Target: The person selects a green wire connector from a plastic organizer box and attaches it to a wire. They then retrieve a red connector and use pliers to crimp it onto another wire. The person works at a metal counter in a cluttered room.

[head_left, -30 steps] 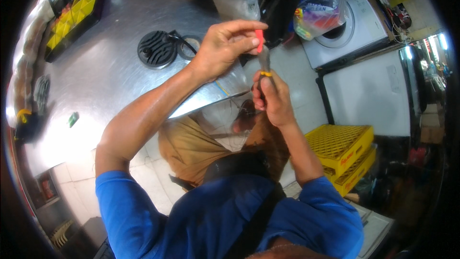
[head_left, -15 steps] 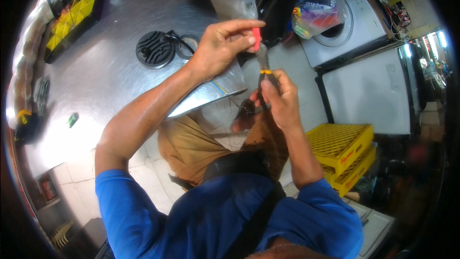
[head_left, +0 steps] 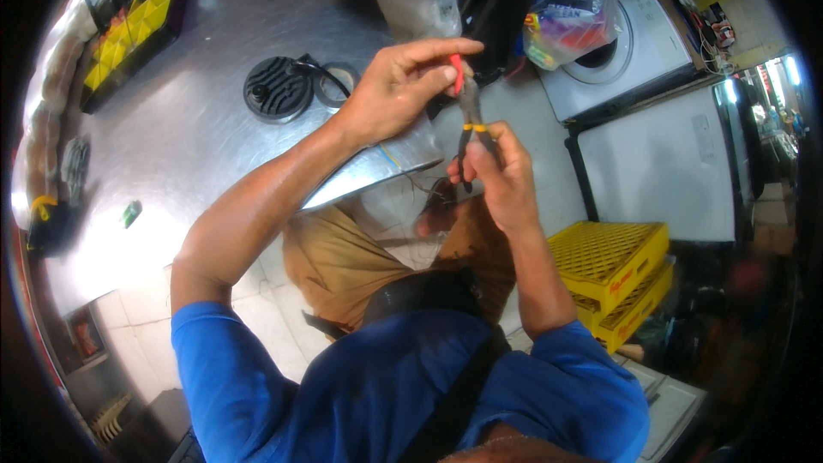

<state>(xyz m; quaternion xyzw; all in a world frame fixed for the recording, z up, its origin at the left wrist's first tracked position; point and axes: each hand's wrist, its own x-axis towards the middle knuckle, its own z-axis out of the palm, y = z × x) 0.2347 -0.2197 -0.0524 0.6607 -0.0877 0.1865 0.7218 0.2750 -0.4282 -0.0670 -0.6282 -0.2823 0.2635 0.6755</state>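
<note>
Off the right edge of the metal table, my left hand [head_left: 396, 86] pinches a small flat red piece [head_left: 458, 74] between thumb and fingers; its exact kind is not clear. My right hand [head_left: 506, 173], just below and to the right, is wrapped round pliers [head_left: 469, 111] with dark handles and yellow bands. The jaws point up and meet or nearly meet the red piece's lower end; whether they grip it, I cannot tell. The plier handles stand apart. Beneath my left wrist, a round black ribbed disc [head_left: 277, 88] and a roll of tape [head_left: 333, 84] lie on the table.
The metal table [head_left: 214, 154] fills the left, with a yellow compartment tray [head_left: 129, 34] and a small green item [head_left: 130, 213] on it. At right are a white washing machine [head_left: 639, 60], a bag of colourful items [head_left: 570, 21] and stacked yellow crates [head_left: 609, 261].
The plier handles have spread apart in my right hand. The red piece has tilted a little in my left fingers. Both arms stay almost in place.
</note>
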